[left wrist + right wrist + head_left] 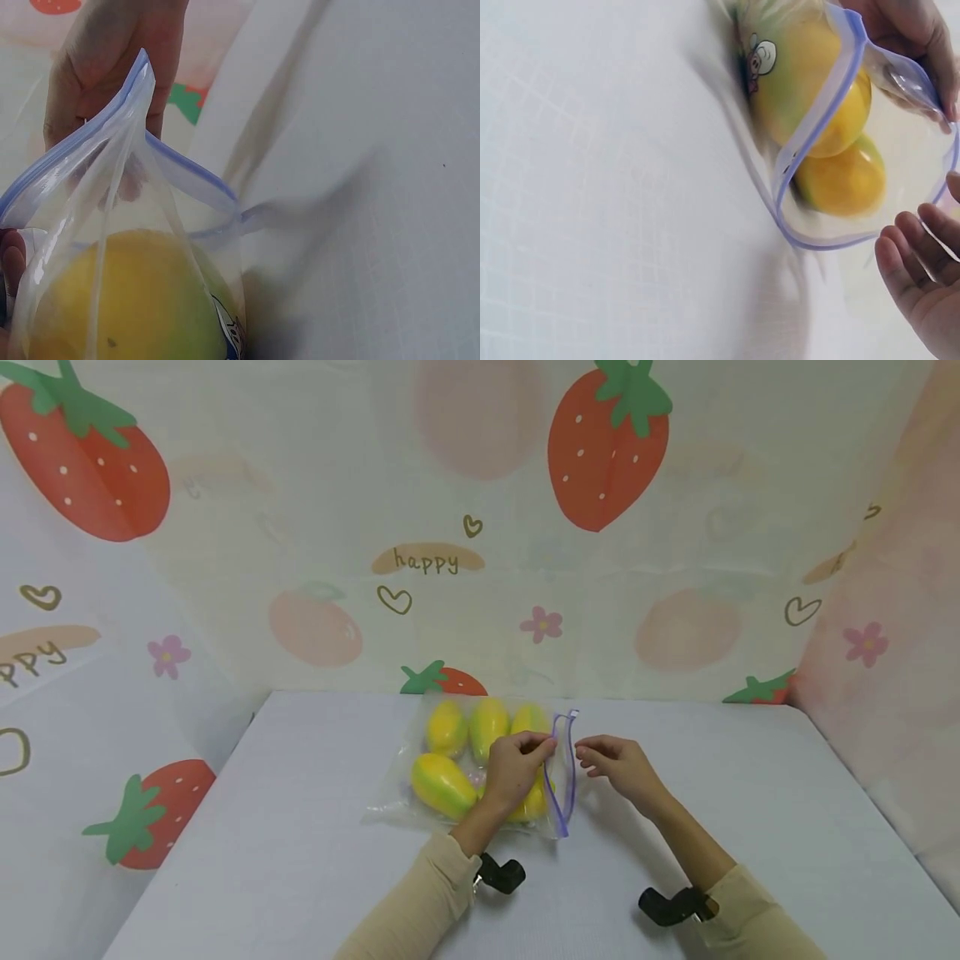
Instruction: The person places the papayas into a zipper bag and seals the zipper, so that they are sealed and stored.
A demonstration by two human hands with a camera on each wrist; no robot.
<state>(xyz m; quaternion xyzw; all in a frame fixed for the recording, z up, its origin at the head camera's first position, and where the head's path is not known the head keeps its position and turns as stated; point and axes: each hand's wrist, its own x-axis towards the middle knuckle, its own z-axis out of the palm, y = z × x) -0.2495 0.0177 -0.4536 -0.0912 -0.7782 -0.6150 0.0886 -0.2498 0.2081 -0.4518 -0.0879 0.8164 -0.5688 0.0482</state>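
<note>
A clear zip bag (401,806) with a purple zip edge lies on the table, its mouth gaping toward the right. Several yellow-green mangoes (442,785) fill it. My left hand (517,768) pinches the upper edge of the mouth between thumb and fingers. Just right of the mouth is my right hand (622,764), fingers loosely bent and holding nothing. In the right wrist view, two mangoes (844,180) show inside through the opening, and the right hand's fingers (900,262) are close to the rim. A small printed cartoon marks the bag's side.
The white table (270,860) runs back to a wall sheet (315,527) printed with strawberries, hearts and flowers. Similar sheets hang at both sides. A black device (671,906) is strapped at the right wrist, another (502,874) at the left.
</note>
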